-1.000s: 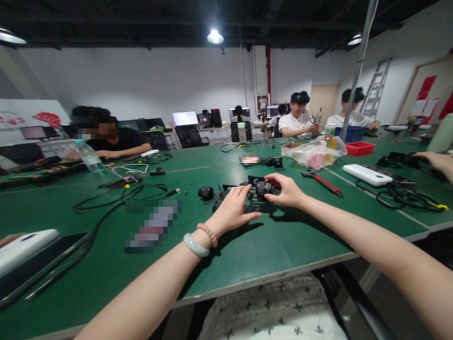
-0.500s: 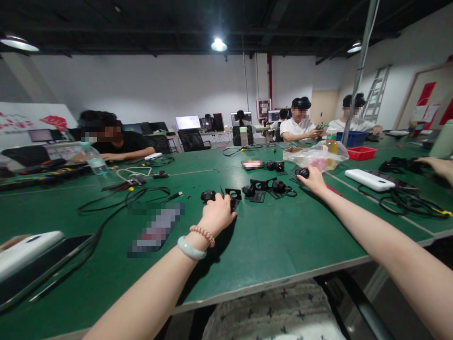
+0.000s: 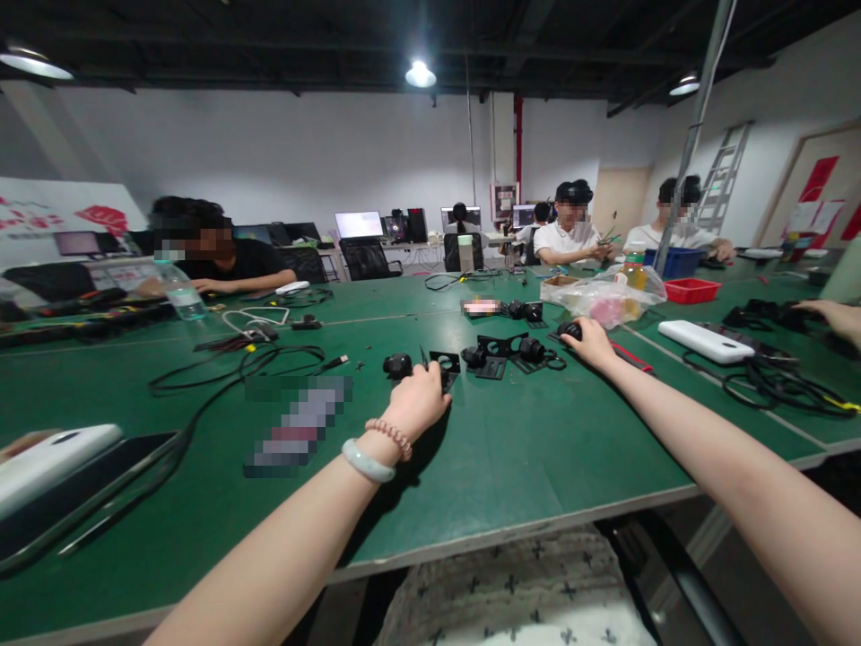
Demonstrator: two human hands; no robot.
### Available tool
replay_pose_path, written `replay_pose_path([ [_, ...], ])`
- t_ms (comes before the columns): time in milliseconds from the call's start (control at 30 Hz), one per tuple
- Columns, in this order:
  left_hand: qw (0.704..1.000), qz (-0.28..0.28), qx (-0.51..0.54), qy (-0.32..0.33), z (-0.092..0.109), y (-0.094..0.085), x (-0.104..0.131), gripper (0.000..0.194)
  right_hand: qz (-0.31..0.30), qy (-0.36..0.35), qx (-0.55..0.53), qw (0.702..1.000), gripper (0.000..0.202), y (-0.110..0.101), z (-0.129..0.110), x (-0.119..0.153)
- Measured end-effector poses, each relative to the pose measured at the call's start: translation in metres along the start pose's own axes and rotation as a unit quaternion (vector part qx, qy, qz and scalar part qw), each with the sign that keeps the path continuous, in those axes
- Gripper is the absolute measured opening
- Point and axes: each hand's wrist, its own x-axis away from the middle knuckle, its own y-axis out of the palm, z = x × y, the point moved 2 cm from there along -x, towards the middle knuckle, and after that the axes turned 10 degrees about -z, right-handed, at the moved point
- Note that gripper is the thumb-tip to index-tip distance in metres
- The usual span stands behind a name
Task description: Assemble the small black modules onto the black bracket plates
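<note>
My left hand [image 3: 421, 399], with a bead bracelet and a pale bangle at the wrist, is closed over a black bracket [image 3: 445, 361] with a round hole; the fingertips are partly hidden. A black knobbed part [image 3: 396, 365] lies just left of these fingers. Farther right, my right hand [image 3: 590, 343] is closed on a small black rounded part [image 3: 570, 331], resting low at the table. Between the hands lie more black brackets [image 3: 490, 369] with round black fittings [image 3: 531, 349] and a black ring [image 3: 555, 360].
On the green table [image 3: 498, 467] are a blurred-out flat item [image 3: 302, 422], black cables [image 3: 229, 372], a water bottle [image 3: 181, 292], a plastic bag [image 3: 605, 307], a red tray [image 3: 692, 290] and a white power bank [image 3: 705, 342]. Other people sit at the far side; another person's hand [image 3: 830, 318] is at right.
My left hand has shifted slightly, showing more of the knobbed part beside it. My right hand sits slightly lower in view, and more of a red-edged item shows beside its wrist.
</note>
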Motion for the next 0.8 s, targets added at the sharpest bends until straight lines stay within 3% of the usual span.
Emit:
replay_pose_path([
  [267,1.000,0.006,-0.013,-0.009,0.003,0.001,0.000,0.045,0.010,0.024,-0.007,1.000,0.044,0.003,0.000,-0.001],
  [467,1.000,0.000,-0.013,-0.010,0.003,0.002,0.000,0.045,0.033,0.020,-0.017,0.999,0.044,0.009,-0.015,-0.004],
  [633,1.000,0.001,-0.014,-0.011,0.003,0.001,-0.001,0.044,-0.002,-0.023,-0.020,1.000,0.039,0.016,-0.029,-0.006],
  [800,1.000,0.007,-0.020,-0.013,0.004,0.001,-0.001,0.043,-0.021,0.011,-0.013,1.000,0.039,0.019,-0.028,-0.005],
])
